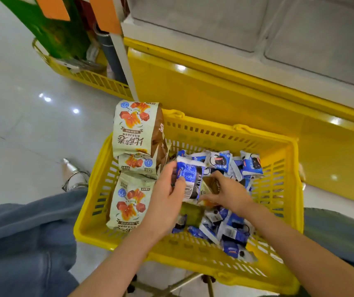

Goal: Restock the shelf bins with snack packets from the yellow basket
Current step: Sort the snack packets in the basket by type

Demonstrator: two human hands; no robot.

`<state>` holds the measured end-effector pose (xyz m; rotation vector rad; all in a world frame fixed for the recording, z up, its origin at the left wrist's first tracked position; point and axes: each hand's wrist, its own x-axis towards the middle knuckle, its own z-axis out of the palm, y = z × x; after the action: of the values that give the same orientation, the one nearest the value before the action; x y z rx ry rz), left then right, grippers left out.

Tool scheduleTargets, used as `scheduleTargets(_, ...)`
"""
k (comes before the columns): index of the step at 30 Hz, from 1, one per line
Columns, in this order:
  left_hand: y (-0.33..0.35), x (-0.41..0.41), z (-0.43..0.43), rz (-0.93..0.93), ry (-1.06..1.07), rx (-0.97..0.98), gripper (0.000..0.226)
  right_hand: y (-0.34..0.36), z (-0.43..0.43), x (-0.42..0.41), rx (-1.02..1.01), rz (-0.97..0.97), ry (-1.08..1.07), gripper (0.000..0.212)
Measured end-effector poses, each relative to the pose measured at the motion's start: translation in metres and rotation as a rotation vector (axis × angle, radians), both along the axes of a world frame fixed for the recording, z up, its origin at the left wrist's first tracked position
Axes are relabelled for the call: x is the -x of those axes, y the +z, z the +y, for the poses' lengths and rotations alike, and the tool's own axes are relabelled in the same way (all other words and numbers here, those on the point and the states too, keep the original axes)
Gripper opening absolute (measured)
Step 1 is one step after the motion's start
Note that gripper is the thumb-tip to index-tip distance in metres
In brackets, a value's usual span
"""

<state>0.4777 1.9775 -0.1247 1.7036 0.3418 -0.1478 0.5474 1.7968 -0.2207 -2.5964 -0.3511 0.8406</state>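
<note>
Fingers (170, 170) of the left hand (165, 197) curl round a blue snack packet (190, 179), thumb on its front. The right hand (228, 195) is turned palm down, its fingers bent on a small brown packet (211, 185) touching the blue one. Both hands hang over the yellow basket (182, 251), where more blue packets (231, 234) lie.

Glossy plastic basket (193, 245), shiny foil pkts (225, 161), polished floor (21, 125).

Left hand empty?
No, the left hand grips a blue packet over the yellow basket, while the right hand holds a brownish packet.
</note>
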Motion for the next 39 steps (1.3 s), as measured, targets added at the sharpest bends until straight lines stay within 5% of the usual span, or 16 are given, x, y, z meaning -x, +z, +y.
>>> scheduleTargets(5, 0.020, 0.014, 0.016, -0.128, 0.189, 0.024, 0.026, 0.055, 0.008, -0.003, -0.261, -0.154, -0.407, 0.080)
scheduleTargets(9, 0.037, 0.024, 0.038, -0.227, 0.374, 0.033, 0.023, 0.092, 0.030, 0.009, -0.670, 0.058, -0.625, 0.076)
scheduleTargets(12, 0.045, 0.029, 0.055, -0.323, 0.461, 0.024, 0.022, 0.107, 0.062, 0.026, -0.757, 0.234, -0.569, 0.074)
scheduleTargets(17, 0.053, 0.035, 0.074, -0.481, 0.629, -0.022, 0.023, 0.096, 0.123, 0.054, -0.728, 0.301, -0.466, 0.026)
scheduleTargets(23, 0.048, 0.042, 0.087, -0.448, 0.639, 0.002, 0.023, 0.078, 0.167, 0.070, -0.521, 0.211, -0.341, 0.038)
scheduleTargets(27, 0.047, 0.042, 0.087, -0.379, 0.616, 0.029, 0.023, 0.076, 0.179, 0.069, -0.551, 0.195, -0.391, 0.027)
scheduleTargets(34, 0.049, 0.041, 0.090, -0.269, 0.501, 0.126, 0.014, 0.062, 0.121, 0.069, -0.601, 0.119, -0.410, 0.039)
scheduleTargets(37, 0.049, 0.038, 0.089, -0.236, 0.430, 0.188, 0.023, 0.031, 0.085, 0.061, -0.406, 0.105, -0.411, 0.026)
scheduleTargets(39, 0.049, 0.034, 0.087, -0.223, 0.396, 0.212, 0.027, 0.008, 0.076, 0.059, -0.269, 0.198, -0.331, 0.040)
